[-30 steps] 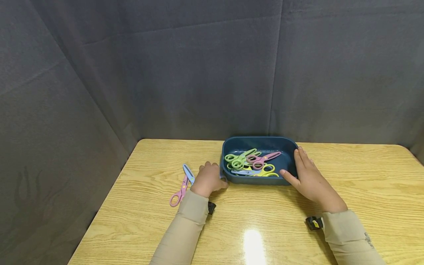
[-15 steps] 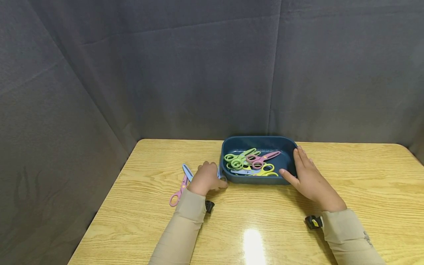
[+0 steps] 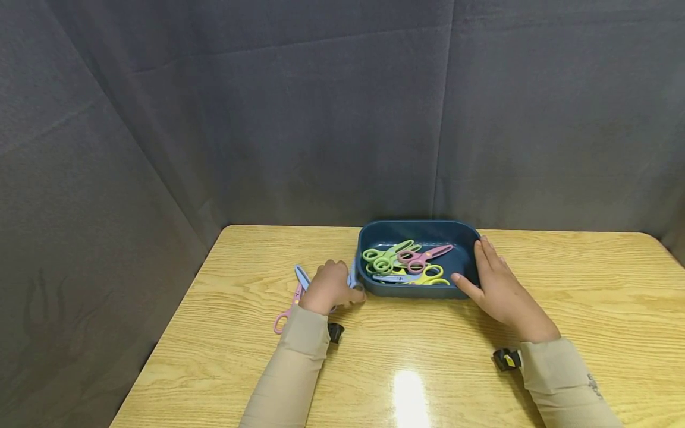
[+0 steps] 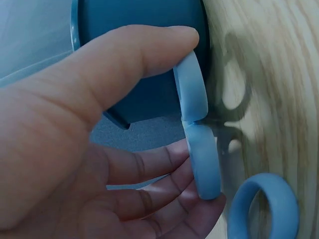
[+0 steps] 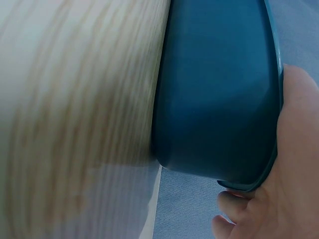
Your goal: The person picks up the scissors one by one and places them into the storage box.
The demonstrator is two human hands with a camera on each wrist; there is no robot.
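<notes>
My left hand is beside the left end of a dark blue bin. It holds light blue scissors; the left wrist view shows their handle loops between thumb and fingertips, raised off the table. Behind this hand lie pink scissors and a second pair of blue scissors, partly hidden by it. My right hand rests against the bin's right end, fingers straight along the side and thumb over the front rim. Inside the bin are green scissors, pink scissors and yellow-handled scissors.
The bin stands near the back edge of the wooden table. A grey cloth hangs behind the table and along its left side. Black wrist straps show beneath both sleeves.
The left hand has shifted slightly left, and more of the blue scissors it holds shows beside the bin. The right hand and the bin look unmoved.
</notes>
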